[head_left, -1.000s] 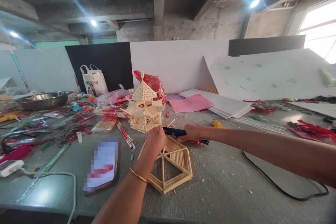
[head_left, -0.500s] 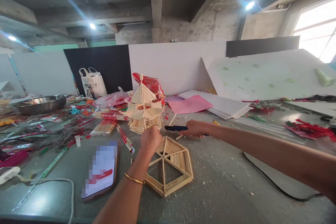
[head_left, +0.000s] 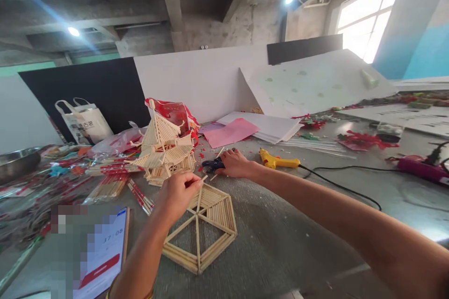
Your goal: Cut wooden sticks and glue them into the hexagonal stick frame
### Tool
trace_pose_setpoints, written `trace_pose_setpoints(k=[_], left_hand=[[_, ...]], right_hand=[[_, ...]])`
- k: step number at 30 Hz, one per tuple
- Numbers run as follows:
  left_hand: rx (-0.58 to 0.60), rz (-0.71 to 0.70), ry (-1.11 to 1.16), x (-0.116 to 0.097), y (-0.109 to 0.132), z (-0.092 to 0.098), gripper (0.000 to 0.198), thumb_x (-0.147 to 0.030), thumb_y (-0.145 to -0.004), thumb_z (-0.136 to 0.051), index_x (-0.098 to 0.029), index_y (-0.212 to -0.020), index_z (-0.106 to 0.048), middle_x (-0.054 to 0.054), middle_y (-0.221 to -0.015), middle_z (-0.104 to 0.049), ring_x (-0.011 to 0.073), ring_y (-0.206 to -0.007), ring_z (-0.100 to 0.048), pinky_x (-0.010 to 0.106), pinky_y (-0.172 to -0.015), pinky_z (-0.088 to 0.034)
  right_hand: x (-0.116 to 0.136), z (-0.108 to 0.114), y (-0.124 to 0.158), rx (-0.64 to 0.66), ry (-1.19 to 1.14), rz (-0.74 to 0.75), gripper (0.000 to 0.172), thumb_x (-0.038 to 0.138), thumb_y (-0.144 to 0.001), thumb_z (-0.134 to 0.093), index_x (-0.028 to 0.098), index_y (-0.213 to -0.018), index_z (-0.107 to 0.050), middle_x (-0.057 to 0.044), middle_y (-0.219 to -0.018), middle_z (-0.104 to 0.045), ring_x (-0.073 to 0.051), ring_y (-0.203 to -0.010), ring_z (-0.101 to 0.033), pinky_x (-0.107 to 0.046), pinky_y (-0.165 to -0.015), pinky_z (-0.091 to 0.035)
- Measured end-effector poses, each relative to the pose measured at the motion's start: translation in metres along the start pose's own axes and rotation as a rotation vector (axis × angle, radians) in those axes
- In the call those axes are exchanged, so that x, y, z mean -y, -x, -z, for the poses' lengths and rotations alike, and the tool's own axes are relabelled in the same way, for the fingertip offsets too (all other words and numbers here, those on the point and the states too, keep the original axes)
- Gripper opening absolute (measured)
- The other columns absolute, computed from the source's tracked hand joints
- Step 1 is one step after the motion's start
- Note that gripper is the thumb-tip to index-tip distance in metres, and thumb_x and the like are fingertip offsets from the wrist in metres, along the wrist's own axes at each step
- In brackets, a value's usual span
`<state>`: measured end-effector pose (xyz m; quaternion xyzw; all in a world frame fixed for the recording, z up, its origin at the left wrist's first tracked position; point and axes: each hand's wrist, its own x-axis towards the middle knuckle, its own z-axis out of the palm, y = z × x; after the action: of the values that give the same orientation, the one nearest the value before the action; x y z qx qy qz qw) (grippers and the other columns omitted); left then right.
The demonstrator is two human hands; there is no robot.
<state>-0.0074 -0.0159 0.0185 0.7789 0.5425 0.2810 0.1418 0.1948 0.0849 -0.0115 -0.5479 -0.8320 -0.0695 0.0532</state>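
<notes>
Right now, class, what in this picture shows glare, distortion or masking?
Head view: ceiling lamp throws a streak of flare; window is blown out white; wide lens bends the right forearm large near the edge; the phone screen is pixelated; the stick hexagon stays sharp.

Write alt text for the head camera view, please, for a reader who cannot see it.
The left hand pinches a thin stick over a flat hexagonal stick frame on a grey table, while the right hand rests on dark scissors. A stick pagoda stands behind.
</notes>
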Motion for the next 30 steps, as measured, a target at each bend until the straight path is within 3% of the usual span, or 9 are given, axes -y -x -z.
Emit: trace_pose_setpoints(k=[3, 6, 9, 16, 22, 30], left_hand=[[0.066, -0.005, 0.048, -0.008, 0.016, 0.006, 0.029, -0.041, -0.077, -0.047, -0.021, -0.080, -0.066, -0.001, -0.074, -0.066, 0.0148, -0.068, -0.056, 0.024, -0.062, -0.039], [0.055, 0.058, 0.085, -0.004, 0.034, 0.008, 0.031, -0.045, -0.077, -0.046, -0.020, -0.081, -0.065, -0.001, -0.073, -0.066, 0.0155, -0.069, -0.056, 0.024, -0.063, -0.039], [0.015, 0.147, 0.096, 0.010, 0.055, 0.004, 0.034, -0.048, -0.078, -0.045, -0.020, -0.082, -0.062, -0.001, -0.072, -0.064, 0.0154, -0.068, -0.056, 0.023, -0.062, -0.039], [-0.003, 0.281, 0.054, 0.038, 0.088, -0.006, 0.039, -0.054, -0.078, -0.041, -0.022, -0.085, -0.061, -0.002, -0.073, -0.065, 0.0158, -0.066, -0.057, 0.024, -0.063, -0.041], [0.078, 0.281, 0.082, 0.031, 0.089, -0.002, 0.036, -0.051, -0.077, -0.045, -0.022, -0.089, -0.062, -0.001, -0.082, -0.067, 0.0166, -0.073, -0.059, 0.024, -0.069, -0.042], [0.328, 0.081, 0.050, -0.013, 0.066, -0.010, 0.023, -0.037, -0.078, -0.048, -0.021, -0.076, -0.065, -0.002, -0.072, -0.064, 0.0118, -0.065, -0.054, 0.023, -0.061, -0.037]], right_hand=[[0.009, 0.009, 0.010, 0.001, -0.061, 0.049, 0.040, 0.040, -0.084, -0.039, 0.010, -0.102, -0.059, -0.018, -0.107, -0.056, -0.026, -0.102, -0.049, -0.031, -0.083, -0.033], [0.020, 0.017, 0.027, 0.106, -0.145, 0.124, 0.033, 0.036, -0.083, -0.039, 0.013, -0.086, -0.063, -0.008, -0.083, -0.063, -0.016, -0.073, -0.056, -0.022, -0.061, -0.035], [0.030, 0.021, 0.040, 0.203, -0.205, 0.161, 0.025, 0.029, -0.077, -0.044, 0.013, -0.069, -0.062, -0.001, -0.060, -0.056, -0.009, -0.053, -0.047, -0.019, -0.048, -0.027], [0.039, 0.016, 0.043, 0.226, -0.287, 0.117, 0.019, 0.021, -0.071, -0.044, 0.012, -0.062, -0.058, 0.002, -0.054, -0.045, -0.006, -0.050, -0.037, -0.019, -0.045, -0.021], [0.036, 0.015, 0.055, 0.251, -0.339, 0.148, 0.014, 0.016, -0.066, -0.045, 0.011, -0.060, -0.057, 0.003, -0.052, -0.043, -0.006, -0.049, -0.036, -0.019, -0.046, -0.021], [0.029, 0.014, 0.080, 0.143, -0.328, 0.125, 0.011, 0.015, -0.065, -0.046, 0.013, -0.061, -0.056, 0.000, -0.059, -0.052, -0.007, -0.051, -0.037, -0.021, -0.049, -0.023]])
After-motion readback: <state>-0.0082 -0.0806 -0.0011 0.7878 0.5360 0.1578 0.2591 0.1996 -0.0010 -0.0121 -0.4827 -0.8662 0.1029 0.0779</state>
